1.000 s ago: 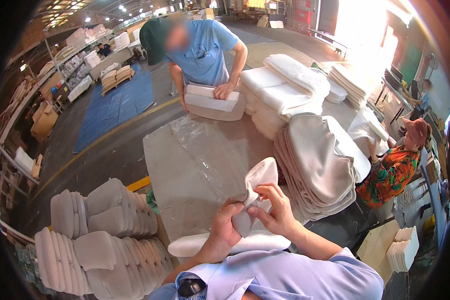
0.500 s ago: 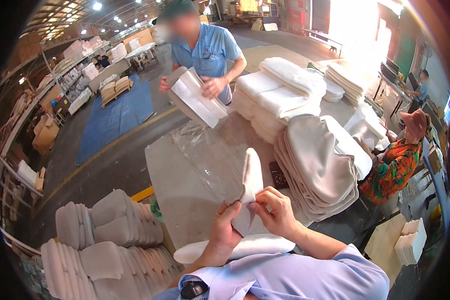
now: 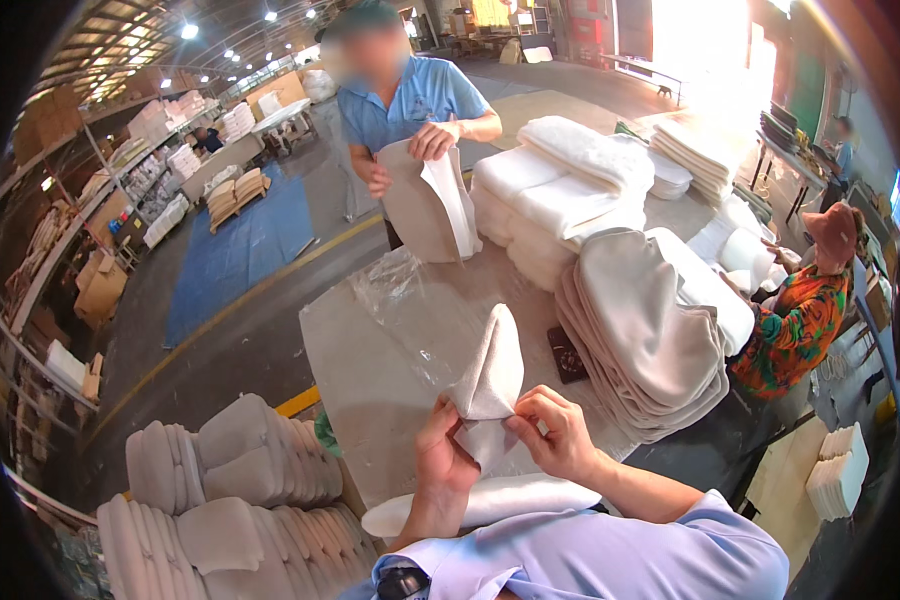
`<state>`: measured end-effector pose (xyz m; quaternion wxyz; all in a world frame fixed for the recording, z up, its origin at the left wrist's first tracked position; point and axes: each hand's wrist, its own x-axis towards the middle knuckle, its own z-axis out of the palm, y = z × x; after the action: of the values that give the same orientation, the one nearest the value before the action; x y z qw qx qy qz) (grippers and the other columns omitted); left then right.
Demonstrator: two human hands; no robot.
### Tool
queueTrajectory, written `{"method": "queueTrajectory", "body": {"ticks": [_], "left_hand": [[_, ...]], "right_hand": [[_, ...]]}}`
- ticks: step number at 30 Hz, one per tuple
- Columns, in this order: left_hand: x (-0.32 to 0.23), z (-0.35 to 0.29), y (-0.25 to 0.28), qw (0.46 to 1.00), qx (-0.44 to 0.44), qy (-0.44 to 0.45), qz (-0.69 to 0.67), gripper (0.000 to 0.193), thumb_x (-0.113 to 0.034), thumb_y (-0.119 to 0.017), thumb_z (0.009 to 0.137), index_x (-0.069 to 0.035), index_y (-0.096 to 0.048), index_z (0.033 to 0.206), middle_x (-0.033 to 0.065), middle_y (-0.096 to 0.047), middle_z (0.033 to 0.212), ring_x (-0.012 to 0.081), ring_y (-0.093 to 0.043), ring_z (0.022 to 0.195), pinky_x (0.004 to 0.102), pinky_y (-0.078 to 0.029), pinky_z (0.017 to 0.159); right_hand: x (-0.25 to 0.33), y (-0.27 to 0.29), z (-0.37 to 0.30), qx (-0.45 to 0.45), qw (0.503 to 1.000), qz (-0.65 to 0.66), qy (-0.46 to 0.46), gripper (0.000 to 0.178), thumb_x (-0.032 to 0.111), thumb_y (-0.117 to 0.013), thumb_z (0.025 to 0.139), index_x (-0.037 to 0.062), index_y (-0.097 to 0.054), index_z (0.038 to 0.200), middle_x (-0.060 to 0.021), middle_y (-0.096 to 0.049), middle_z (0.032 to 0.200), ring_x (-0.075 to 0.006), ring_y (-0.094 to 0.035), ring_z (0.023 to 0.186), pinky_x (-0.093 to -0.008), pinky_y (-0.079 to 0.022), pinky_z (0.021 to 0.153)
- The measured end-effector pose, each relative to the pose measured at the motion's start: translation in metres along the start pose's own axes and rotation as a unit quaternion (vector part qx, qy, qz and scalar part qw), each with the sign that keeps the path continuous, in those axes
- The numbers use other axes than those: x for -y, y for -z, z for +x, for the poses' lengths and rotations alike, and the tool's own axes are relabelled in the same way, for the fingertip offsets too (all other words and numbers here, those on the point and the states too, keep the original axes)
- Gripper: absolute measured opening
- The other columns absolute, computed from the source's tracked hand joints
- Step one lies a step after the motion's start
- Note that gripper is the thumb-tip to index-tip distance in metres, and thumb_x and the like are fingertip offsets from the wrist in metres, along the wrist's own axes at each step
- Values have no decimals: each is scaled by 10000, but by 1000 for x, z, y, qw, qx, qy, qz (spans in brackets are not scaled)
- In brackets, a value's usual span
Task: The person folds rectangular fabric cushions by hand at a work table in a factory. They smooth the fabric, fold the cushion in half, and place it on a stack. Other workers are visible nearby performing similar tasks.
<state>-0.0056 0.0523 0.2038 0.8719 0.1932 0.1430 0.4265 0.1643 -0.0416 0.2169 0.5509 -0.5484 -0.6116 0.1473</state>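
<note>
I hold the grey fabric piece point(image 3: 497, 360) up in front of me, over the near part of the desk point(image 3: 370, 415), with both hands on it. My left hand point(image 3: 445, 450) is at about 7 o'clock from its middle, fingers closed on its left edge, the thumb pressing near the fold that crosses it. My right hand point(image 3: 560, 432) comes in from 4 o'clock; thumb and fingers pinch the right end of that fold. The cloth lies between the two sets of fingers: its peaked upper part stands above them toward 12 o'clock, and its darker lower part hangs toward 6 o'clock.

Taking the cloth as the dial's centre, a white padded piece point(image 3: 540, 493) lies at 6 o'clock, near my shirt. A dark flat object point(image 3: 568, 356) is at 2 o'clock, just beside a pile of grey covers point(image 3: 635, 320) farther out the same way. White fleece point(image 3: 560, 180) is heaped between 12 and 1. Crumpled clear plastic point(image 3: 390, 285) lies between 10 and 11. Rows of grey pads point(image 3: 230, 490) stand at 8. Near 11:30, a co-worker in a blue shirt point(image 3: 415, 100) holds a grey-and-white panel point(image 3: 420, 205).
</note>
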Motion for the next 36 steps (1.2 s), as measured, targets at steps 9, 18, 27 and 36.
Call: {"method": "queueTrajectory", "body": {"ticks": [9,18,27,36], "left_hand": [[-17,-9,-10,996,70,41,35,382,-127,-646,1012,-19,-643,1378,128,-733,1281,227,-707,1164,375,-566,1021],[-50,-14,-34,983,179,22,-28,590,-153,-699,935,27,-559,1479,175,-689,1372,290,-695,1227,427,-544,1094],[-23,-49,31,977,143,54,-146,423,-102,-675,1007,-67,-637,1427,130,-670,1418,279,-660,1287,493,-520,1136],[15,-77,65,982,53,118,-137,313,-188,-670,1060,-83,-663,1355,91,-696,1339,227,-689,1221,460,-574,1078]], "right_hand": [[-73,68,54,-4,950,272,-150,522,333,-683,1073,44,-520,1475,-53,-627,1277,-138,-601,1126,-315,-510,946],[-93,57,58,14,916,378,-132,262,203,-745,1021,25,-702,1209,18,-721,1063,-83,-641,950,-279,-508,870],[45,125,81,61,986,-60,146,312,249,-821,909,14,-617,882,-33,-583,713,-138,-505,630,-311,-379,583],[116,131,76,306,933,-185,41,284,94,-880,777,25,-616,857,-69,-651,702,-162,-618,584,-296,-459,569]]}}
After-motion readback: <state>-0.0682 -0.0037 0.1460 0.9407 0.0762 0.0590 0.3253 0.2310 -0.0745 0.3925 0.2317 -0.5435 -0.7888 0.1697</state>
